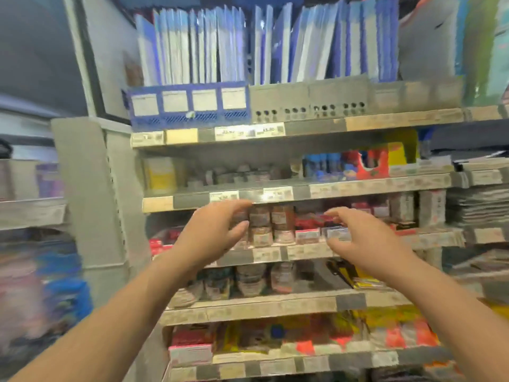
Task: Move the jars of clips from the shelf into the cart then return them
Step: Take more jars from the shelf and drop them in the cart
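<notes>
Left hand [217, 234] curves round the end jars [271, 226] on the middle shelf [275, 254], likely to lift them, though blur hides any real grip. Right hand [358, 244] hovers spread and empty nearby, ready to steady them.

The folders [192, 45] are blue and white, and the rack [190, 117] under them is blue with white squares. The jars [271, 226] look reddish-brown and pale; the boxes [307, 224] beside them are red.

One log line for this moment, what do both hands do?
phase: reach to shelf | left hand: at jars of clips, hold unclear | right hand: open, empty
</notes>
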Tool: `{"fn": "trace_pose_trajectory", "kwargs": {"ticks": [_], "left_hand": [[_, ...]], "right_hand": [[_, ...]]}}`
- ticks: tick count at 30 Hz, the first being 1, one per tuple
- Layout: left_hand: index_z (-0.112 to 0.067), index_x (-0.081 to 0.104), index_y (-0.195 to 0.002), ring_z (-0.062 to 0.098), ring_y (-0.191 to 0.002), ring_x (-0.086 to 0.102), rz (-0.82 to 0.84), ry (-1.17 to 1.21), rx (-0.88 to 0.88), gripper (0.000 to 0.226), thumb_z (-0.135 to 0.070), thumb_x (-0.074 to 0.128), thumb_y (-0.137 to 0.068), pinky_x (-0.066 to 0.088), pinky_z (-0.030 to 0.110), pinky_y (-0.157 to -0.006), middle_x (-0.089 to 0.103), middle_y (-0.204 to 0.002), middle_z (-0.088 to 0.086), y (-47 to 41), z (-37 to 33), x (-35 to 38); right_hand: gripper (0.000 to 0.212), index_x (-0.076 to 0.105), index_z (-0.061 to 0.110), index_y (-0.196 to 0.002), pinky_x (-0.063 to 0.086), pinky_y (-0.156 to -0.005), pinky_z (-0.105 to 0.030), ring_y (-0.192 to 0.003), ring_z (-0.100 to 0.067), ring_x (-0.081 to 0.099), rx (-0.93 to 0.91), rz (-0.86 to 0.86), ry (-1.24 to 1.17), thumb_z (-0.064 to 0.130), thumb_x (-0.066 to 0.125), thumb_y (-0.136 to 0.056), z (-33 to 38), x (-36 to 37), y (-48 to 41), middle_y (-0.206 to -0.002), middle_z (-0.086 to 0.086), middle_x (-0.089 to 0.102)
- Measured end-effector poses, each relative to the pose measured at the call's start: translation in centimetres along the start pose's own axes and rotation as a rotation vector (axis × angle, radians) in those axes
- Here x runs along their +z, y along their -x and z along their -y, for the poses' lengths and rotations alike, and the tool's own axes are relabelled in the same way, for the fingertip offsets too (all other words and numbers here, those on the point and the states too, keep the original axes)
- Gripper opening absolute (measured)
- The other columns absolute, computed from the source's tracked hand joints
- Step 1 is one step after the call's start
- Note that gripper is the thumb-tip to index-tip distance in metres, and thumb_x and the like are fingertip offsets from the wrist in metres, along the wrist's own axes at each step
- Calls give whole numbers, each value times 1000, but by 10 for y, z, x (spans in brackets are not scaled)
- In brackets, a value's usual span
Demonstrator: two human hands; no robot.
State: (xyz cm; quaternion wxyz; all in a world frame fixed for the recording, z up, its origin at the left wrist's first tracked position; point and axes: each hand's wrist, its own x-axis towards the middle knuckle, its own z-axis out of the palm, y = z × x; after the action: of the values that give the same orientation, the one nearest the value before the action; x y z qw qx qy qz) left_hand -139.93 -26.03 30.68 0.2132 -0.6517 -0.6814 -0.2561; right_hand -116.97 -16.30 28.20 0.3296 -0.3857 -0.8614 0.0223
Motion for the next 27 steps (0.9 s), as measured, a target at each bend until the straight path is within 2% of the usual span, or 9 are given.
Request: {"fn": "trace_pose_trajectory", "kwargs": {"ticks": [8,12,16,19,21,23,27], "left_hand": [[-27,40,-139,20,-122,48,-14,-153,-117,49,-33,51,-91,40,38,-99,52,-135,1,-83,108,24],[-28,37,-140,19,-124,45,-34,-189,-120,52,-34,51,-91,38,33,-101,48,-137,0,-130,136,40],[-29,29,-144,22,-126,43,17,-209,-205,59,-43,51,-91,37,35,-103,41,-140,4,-176,164,53],[-28,23,-147,26,-128,41,107,-270,-284,65,-49,48,-91,36,32,-102,43,-140,11,-201,187,64],[-32,15,-148,21,-138,28,158,-242,-290,69,-48,50,-91,27,27,-108,26,-153,6,-214,200,68],[-34,12,-148,19,-142,20,179,-241,-294,73,-47,53,-90,20,27,-111,14,-156,0,-228,214,70],[-35,9,-148,18,-139,23,189,-273,-310,86,-54,60,-82,22,33,-113,18,-155,-5,-250,245,73]], "right_hand": [[51,42,24,-138,38,-102,-34,-126,-18,45,-146,-15,-23,33,56,-90,19,70,-154,-138,2,49],[53,42,25,-138,38,-104,-39,-127,-22,43,-278,-1,58,36,55,-88,16,92,-230,-138,0,49],[51,41,24,-138,42,-98,-37,-121,-24,47,-388,82,193,41,50,-91,13,110,-307,-133,-3,51],[55,35,27,-142,39,-99,-30,-124,-20,45,-432,209,151,43,50,-92,15,125,-358,-141,0,45],[59,32,29,-143,36,-104,-31,-129,-19,41,-502,247,117,43,54,-90,20,130,-384,-145,2,40],[58,35,29,-141,38,-103,-35,-127,-20,43,-560,299,118,42,56,-89,29,136,-403,-142,0,43],[62,41,24,-136,40,-100,-36,-122,-23,46,-642,338,205,45,64,-82,50,156,-440,-139,-3,46]]}}
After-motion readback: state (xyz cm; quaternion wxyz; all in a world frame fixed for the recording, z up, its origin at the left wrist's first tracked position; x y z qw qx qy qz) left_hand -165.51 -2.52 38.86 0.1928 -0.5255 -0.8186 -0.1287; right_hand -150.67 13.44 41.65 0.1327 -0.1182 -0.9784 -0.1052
